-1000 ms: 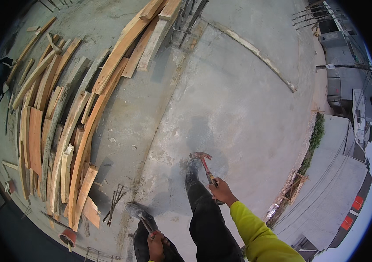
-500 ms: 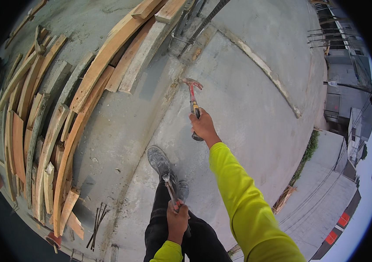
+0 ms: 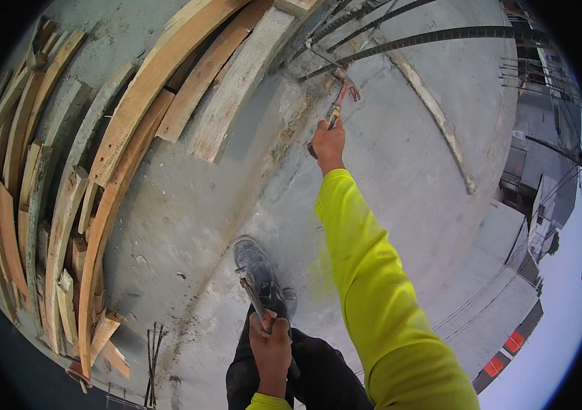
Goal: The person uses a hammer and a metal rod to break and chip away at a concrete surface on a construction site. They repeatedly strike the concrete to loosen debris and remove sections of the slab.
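Observation:
My right hand [image 3: 329, 145] is wrapped round the handle of a claw hammer [image 3: 339, 98], arm stretched forward. Its worn red head is beside the bases of dark steel reinforcing bars [image 3: 434, 39]; whether they touch I cannot tell. Low in front of my body, above my dark trousers, my left hand [image 3: 272, 348] grips a long, narrow metal tool [image 3: 253, 297] with a reddish part by the fingers. That tool slants up toward my dusty shoe [image 3: 253, 263], and its exact kind is unclear.
Long timber boards [image 3: 127, 171] lie piled along the left. A thin strip [image 3: 434, 113] rests on the concrete floor [image 3: 386, 184] at the right. Several thin rods [image 3: 154, 362] sit at the lower left. Buildings [image 3: 544, 130] stand beyond the floor's right edge.
My right hand has carried the hammer forward and slightly right, up to the steel bars. More of the bars has come into view. The tool in my left hand has tilted a little leftward.

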A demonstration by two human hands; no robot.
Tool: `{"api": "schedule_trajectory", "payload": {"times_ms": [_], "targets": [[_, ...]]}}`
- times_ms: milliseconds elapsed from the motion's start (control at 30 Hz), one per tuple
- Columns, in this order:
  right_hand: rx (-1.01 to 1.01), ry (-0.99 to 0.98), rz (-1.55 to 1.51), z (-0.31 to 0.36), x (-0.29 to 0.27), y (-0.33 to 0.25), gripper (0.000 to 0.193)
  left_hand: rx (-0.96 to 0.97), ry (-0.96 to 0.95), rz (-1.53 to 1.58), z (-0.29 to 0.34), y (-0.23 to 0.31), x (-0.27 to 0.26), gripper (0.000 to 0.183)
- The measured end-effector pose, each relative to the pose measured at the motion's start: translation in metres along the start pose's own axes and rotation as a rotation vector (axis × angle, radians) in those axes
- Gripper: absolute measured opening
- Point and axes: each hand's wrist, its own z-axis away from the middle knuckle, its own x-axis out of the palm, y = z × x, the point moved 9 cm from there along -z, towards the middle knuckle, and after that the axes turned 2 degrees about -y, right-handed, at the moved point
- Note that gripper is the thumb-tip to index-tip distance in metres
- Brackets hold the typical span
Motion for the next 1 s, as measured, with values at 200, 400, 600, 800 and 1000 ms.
{"api": "schedule_trajectory", "payload": {"times_ms": [200,400,600,800,1000], "targets": [[0.056,-0.427,0.343,0.052,-0.053,0.007,0.068,0.204,-0.015,-0.284,-0.005,0.037,0.034,0.014],[-0.494,-0.824,0.754,0.117,-0.092,0.028,0.066,0.228,-0.138,-0.23,-0.012,0.063,0.072,0.026],[-0.95,-0.462,0.94,0.058,-0.095,-0.03,0.059,0.481,-0.07,-0.342,-0.046,0.104,0.126,0.036],[0.174,-1.163,-0.218,0.072,-0.1,-0.014,0.052,0.525,-0.058,-0.159,-0.16,0.129,0.272,0.038],[-0.188,-0.681,0.038,-0.032,-0.144,0.025,0.031,0.315,-0.251,-0.079,-0.258,0.088,0.363,0.022]]}}
